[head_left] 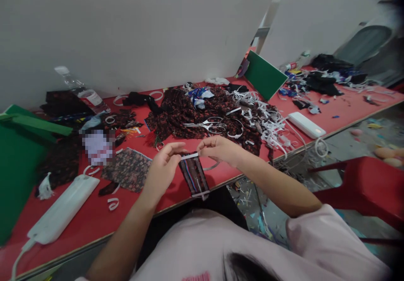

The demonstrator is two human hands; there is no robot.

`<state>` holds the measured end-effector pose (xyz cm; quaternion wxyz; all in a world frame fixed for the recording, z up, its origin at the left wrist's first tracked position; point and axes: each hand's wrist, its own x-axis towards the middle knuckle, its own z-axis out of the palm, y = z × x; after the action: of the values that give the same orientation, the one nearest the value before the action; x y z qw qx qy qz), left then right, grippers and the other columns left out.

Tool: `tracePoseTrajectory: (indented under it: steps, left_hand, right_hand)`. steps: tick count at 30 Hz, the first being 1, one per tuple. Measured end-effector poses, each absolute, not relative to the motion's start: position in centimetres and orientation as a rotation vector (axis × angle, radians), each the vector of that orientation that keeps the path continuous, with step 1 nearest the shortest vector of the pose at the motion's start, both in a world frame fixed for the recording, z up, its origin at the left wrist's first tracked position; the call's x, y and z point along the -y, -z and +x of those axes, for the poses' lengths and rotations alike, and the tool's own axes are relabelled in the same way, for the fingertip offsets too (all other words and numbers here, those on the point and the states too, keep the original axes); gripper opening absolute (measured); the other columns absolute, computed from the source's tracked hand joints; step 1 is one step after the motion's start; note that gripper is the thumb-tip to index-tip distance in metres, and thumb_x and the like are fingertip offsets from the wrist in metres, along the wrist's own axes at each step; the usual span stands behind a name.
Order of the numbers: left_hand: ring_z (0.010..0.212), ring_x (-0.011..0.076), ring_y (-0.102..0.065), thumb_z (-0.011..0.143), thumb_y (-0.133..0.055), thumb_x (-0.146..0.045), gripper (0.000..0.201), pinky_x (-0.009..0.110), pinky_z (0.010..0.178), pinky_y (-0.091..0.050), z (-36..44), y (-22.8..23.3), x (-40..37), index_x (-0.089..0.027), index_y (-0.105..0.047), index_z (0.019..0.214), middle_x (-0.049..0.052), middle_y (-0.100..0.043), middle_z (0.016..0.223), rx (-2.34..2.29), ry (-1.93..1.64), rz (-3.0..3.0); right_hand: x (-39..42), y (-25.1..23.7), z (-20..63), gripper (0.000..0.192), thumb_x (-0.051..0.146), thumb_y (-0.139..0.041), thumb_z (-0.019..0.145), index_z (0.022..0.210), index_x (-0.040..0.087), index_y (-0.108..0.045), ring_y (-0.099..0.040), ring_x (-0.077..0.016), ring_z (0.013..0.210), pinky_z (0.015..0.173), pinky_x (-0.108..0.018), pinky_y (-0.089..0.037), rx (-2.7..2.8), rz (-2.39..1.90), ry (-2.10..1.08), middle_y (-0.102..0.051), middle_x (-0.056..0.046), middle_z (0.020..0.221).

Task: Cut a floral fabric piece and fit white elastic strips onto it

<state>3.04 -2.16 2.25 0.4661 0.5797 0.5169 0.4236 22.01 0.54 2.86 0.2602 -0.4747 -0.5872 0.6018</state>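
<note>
Between my two hands hangs a small dark fabric piece (193,175) with blue and red lines and a white strip (190,156) along its top edge. The fingers of my left hand (166,159) pinch its upper left corner. At the upper right corner, my right hand (217,149) grips the strip's end between thumb and fingers. The piece's lower end, crossed by a pale band, reaches the table's front edge. Just beyond my hands, scissors (206,125) with white handles rest on a heap of dark floral cloth (176,108). Left of my left hand lies a flat floral cloth piece (128,169).
A white power strip (65,205) lies on the red table (104,218) at left; another white box (306,125) sits right. White strip scraps (274,133) lie beside the heap. Green boards (265,75), a plastic bottle (90,97) and a white partition (126,36) stand behind. A red stool (362,188) is at right.
</note>
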Motion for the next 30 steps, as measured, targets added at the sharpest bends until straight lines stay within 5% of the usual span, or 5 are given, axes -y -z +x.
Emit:
tracePoseTrajectory:
  steps: [4, 13, 18, 22, 30]
  left_hand:
    - [0.083, 0.0191, -0.063, 0.074, -0.056, -0.036, 0.027, 0.029, 0.076, -0.045, 3.2, -4.0, 1.3, -0.019, -0.067, 0.093, 0.004, -0.070, 0.091, -1.284, -0.713, 1.811]
    - [0.069, 0.0164, -0.058, 0.076, -0.050, -0.029, 0.018, 0.025, 0.062, -0.038, 3.8, -3.6, 0.4, -0.018, -0.064, 0.076, 0.002, -0.067, 0.075, -1.328, -0.543, 2.064]
    - [0.053, 0.0113, -0.046, 0.072, -0.051, -0.026, 0.013, 0.022, 0.051, -0.032, 3.6, -1.8, -0.6, -0.018, -0.061, 0.070, -0.004, -0.055, 0.058, -1.228, -0.632, 1.790]
    - [0.051, 0.0102, -0.044, 0.066, -0.056, -0.024, 0.009, 0.021, 0.050, -0.032, 3.7, -0.6, -1.0, -0.017, -0.061, 0.068, -0.004, -0.053, 0.056, -1.159, -0.765, 1.431]
    - [0.051, 0.0095, -0.047, 0.065, -0.060, -0.028, 0.013, 0.021, 0.051, -0.034, 1.7, 0.0, -2.7, -0.015, -0.062, 0.066, -0.003, -0.054, 0.055, -1.176, -0.948, 1.117]
  right_hand:
    - [-0.5, -2.3, 21.8, 0.016, 0.028, -0.055, 0.071, 0.078, 0.016, -0.062, -0.027, -0.0038, 0.041, 0.038, -0.017, -0.021, 1.686, -1.322, -1.538, -0.040, 0.008, 0.050]
    - [0.3, -3.0, 21.5, 0.015, 0.022, -0.051, 0.079, 0.083, 0.013, -0.062, -0.039, -0.0064, 0.046, 0.051, -0.021, -0.026, 2.174, -1.388, -0.920, -0.048, 0.005, 0.050]
    - [-0.3, -2.7, 21.9, 0.032, 0.026, -0.051, 0.083, 0.113, 0.014, -0.048, -0.034, -0.0081, 0.044, 0.050, -0.021, -0.025, 2.246, -1.258, -0.920, -0.041, 0.010, 0.046]
    - [0.1, -2.2, 21.6, 0.030, 0.031, -0.046, 0.087, 0.114, 0.019, -0.047, -0.033, -0.0089, 0.044, 0.049, -0.021, -0.023, 2.219, -1.166, -0.900, -0.039, 0.009, 0.048]
    - [1.2, -1.7, 24.0, 0.028, 0.033, -0.039, 0.090, 0.110, 0.020, -0.054, -0.044, -0.0109, 0.055, 0.056, -0.022, -0.031, 1.904, -1.337, -0.622, -0.056, 0.000, 0.071]
